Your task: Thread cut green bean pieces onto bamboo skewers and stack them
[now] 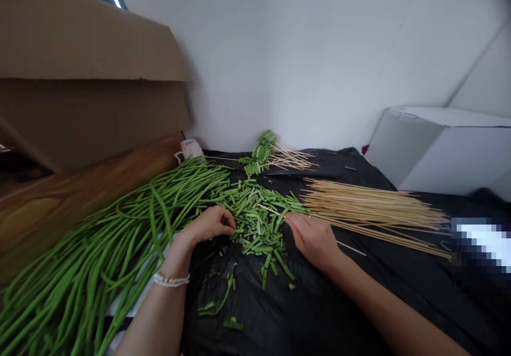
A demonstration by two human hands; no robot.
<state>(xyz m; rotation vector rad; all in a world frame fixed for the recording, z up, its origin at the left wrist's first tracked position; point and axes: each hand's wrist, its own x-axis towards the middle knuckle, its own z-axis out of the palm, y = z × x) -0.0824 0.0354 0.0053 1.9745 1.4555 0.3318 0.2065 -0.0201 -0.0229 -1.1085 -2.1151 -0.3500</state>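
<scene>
My right hand (315, 239) is closed around a thin wooden skewer (269, 209), whose tip points left over a heap of cut green bean pieces (255, 201). My left hand (211, 224) is at the left edge of that heap, thumb and fingers pinched on a short bean piece (239, 231). Long whole green beans (131, 228) lie in a thick bundle left of my left hand. Beyond the heap, skewers threaded with bean pieces (261, 151) are stacked, their bare ends pointing right. Many bare skewers (371, 207) lie in a bundle beyond my right hand.
Black plastic sheeting (319, 303) covers the table. At the back left stands a white mug (190, 149) beside a large cardboard box (91, 52). A white box (451, 148) sits at the right. Loose bean scraps (233, 324) lie near the front, and a wall closes the back.
</scene>
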